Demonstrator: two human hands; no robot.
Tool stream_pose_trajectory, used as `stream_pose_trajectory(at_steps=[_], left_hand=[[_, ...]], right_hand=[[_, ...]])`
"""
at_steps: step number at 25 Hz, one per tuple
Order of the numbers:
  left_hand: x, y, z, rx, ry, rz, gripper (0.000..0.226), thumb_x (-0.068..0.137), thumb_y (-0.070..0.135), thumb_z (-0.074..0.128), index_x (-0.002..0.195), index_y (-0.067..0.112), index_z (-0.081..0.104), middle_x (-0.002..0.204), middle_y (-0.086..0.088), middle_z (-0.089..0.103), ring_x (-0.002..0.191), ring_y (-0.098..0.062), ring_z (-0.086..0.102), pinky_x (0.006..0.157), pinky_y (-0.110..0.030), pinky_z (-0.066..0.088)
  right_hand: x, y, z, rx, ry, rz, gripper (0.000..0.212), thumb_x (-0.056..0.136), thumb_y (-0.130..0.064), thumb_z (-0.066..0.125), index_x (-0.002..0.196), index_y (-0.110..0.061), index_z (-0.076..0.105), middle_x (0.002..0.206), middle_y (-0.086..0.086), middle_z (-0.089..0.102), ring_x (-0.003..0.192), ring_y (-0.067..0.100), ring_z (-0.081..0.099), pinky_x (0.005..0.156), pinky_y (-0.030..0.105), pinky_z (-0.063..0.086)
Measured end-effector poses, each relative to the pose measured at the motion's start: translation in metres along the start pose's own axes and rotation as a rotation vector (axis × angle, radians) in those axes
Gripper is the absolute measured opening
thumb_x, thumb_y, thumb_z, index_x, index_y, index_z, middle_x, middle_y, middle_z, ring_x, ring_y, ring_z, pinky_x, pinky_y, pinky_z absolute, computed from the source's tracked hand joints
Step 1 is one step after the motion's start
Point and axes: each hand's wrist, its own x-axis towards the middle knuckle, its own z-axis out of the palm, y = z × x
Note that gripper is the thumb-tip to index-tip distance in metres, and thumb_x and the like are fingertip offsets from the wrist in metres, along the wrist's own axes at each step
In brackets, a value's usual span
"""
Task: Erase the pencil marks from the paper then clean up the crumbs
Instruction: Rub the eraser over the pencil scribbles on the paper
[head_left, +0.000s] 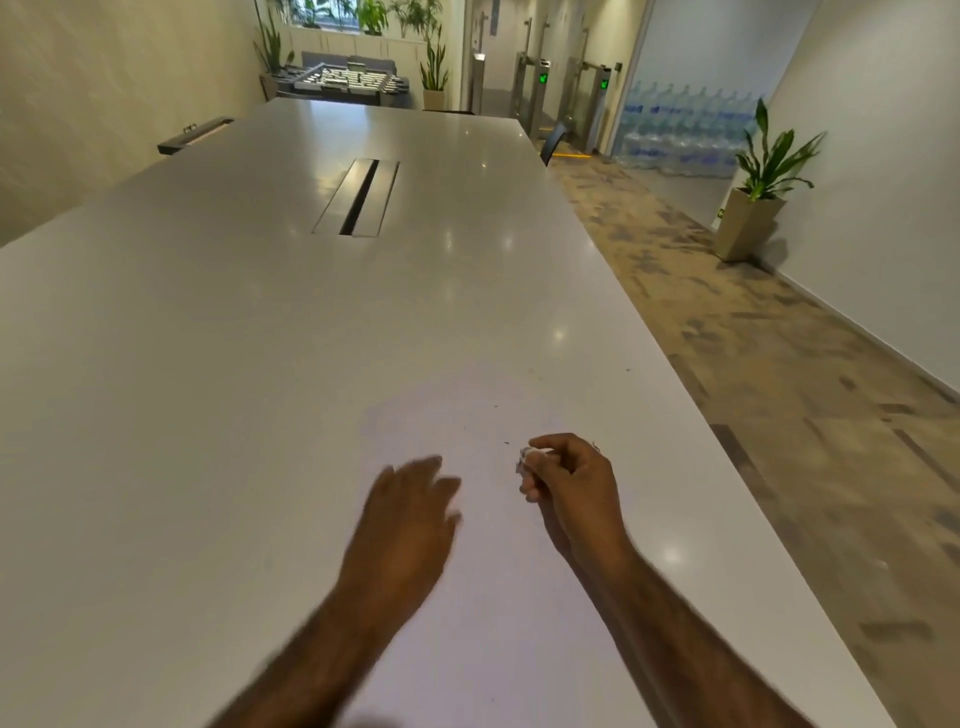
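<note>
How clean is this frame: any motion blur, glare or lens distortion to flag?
Head view: the left hand is motion-blurred, the right hand gripping the eraser is sharper; ceiling-light glare spots dot the glossy table; wide-angle distortion bows its edges; the white paper barely separates from it.

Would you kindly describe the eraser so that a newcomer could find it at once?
Start at the long white table, then find the right hand near its right edge. The eraser is the small whitish lump pinched in its curled fingers; the left hand beside it holds nothing.
</note>
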Motion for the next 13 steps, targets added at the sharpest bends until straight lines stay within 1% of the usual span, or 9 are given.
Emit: stream_pose_trajectory(at_steps=[2, 3, 4, 6, 7, 9, 10, 12, 13], left_hand=[[0.034, -0.024, -0.004, -0.109, 0.119, -0.061, 0.025, 0.096, 0.020, 0.056, 0.106, 0.022, 0.079, 0.125, -0.004, 0.072, 0.115, -0.024, 0.067, 0.108, -0.033, 0.040], [0.047, -0.034, -0.006, -0.197, 0.119, -0.142, 0.021, 0.095, 0.015, 0.063, 0.100, 0.025, 0.081, 0.121, 0.001, 0.074, 0.113, -0.019, 0.067, 0.106, -0.026, 0.040], [0.057, -0.042, -0.007, -0.293, 0.108, -0.206, 0.020, 0.094, 0.013, 0.068, 0.096, 0.028, 0.082, 0.120, 0.006, 0.074, 0.113, -0.014, 0.066, 0.106, -0.025, 0.043], [0.066, -0.051, -0.003, -0.401, 0.044, -0.250, 0.025, 0.095, 0.013, 0.068, 0.099, 0.035, 0.081, 0.127, 0.013, 0.070, 0.123, -0.009, 0.059, 0.109, -0.028, 0.043], [0.066, -0.052, -0.001, -0.389, -0.017, -0.229, 0.028, 0.098, 0.013, 0.065, 0.106, 0.036, 0.080, 0.133, 0.013, 0.067, 0.132, -0.010, 0.053, 0.112, -0.026, 0.037], [0.064, -0.053, 0.001, -0.362, -0.111, -0.180, 0.034, 0.102, 0.011, 0.057, 0.120, 0.033, 0.076, 0.144, 0.011, 0.059, 0.143, -0.014, 0.041, 0.113, -0.020, 0.025], [0.063, -0.054, 0.001, -0.357, -0.114, -0.162, 0.035, 0.103, 0.012, 0.055, 0.124, 0.033, 0.074, 0.147, 0.012, 0.056, 0.146, -0.015, 0.037, 0.113, -0.020, 0.022], [0.063, -0.056, 0.001, -0.384, -0.101, -0.164, 0.033, 0.104, 0.016, 0.056, 0.125, 0.034, 0.073, 0.149, 0.014, 0.054, 0.148, -0.015, 0.035, 0.115, -0.021, 0.022], [0.064, -0.056, 0.001, -0.404, -0.101, -0.176, 0.031, 0.103, 0.018, 0.057, 0.124, 0.033, 0.074, 0.149, 0.014, 0.054, 0.148, -0.015, 0.035, 0.116, -0.023, 0.022]], right_hand=[[0.000, -0.002, -0.004, 0.065, -0.004, 0.018, 0.011, 0.092, 0.009, 0.060, 0.102, 0.009, 0.065, 0.077, 0.023, 0.064, 0.068, 0.030, 0.055, 0.063, 0.037, 0.046], [0.001, -0.003, -0.006, 0.084, -0.010, 0.037, 0.014, 0.091, 0.012, 0.059, 0.104, 0.010, 0.065, 0.078, 0.022, 0.064, 0.068, 0.029, 0.056, 0.064, 0.037, 0.048], [0.001, -0.004, -0.006, 0.075, -0.019, 0.053, 0.016, 0.090, 0.015, 0.059, 0.105, 0.012, 0.064, 0.078, 0.023, 0.062, 0.067, 0.029, 0.055, 0.065, 0.036, 0.048], [0.002, -0.005, -0.001, -0.013, -0.056, 0.054, 0.014, 0.085, 0.019, 0.058, 0.098, 0.016, 0.063, 0.075, 0.024, 0.060, 0.065, 0.029, 0.054, 0.059, 0.036, 0.046], [0.003, -0.006, 0.004, -0.073, -0.077, 0.051, 0.010, 0.082, 0.019, 0.059, 0.091, 0.016, 0.063, 0.072, 0.024, 0.060, 0.063, 0.030, 0.054, 0.056, 0.035, 0.044], [0.003, -0.011, 0.018, -0.226, -0.129, 0.053, 0.004, 0.079, 0.012, 0.065, 0.082, 0.010, 0.066, 0.070, 0.018, 0.065, 0.061, 0.030, 0.058, 0.054, 0.033, 0.046], [0.005, -0.015, 0.027, -0.348, -0.160, 0.031, 0.004, 0.078, 0.006, 0.069, 0.081, 0.004, 0.069, 0.070, 0.012, 0.068, 0.062, 0.028, 0.063, 0.055, 0.032, 0.049], [0.018, -0.022, 0.045, -0.695, -0.245, -0.094, 0.005, 0.076, -0.007, 0.076, 0.080, -0.010, 0.074, 0.074, -0.002, 0.072, 0.067, 0.014, 0.068, 0.060, 0.026, 0.055], [0.025, -0.025, 0.055, -0.840, -0.316, -0.161, 0.005, 0.076, -0.012, 0.077, 0.081, -0.013, 0.075, 0.075, -0.007, 0.072, 0.069, 0.006, 0.066, 0.061, 0.020, 0.052]])
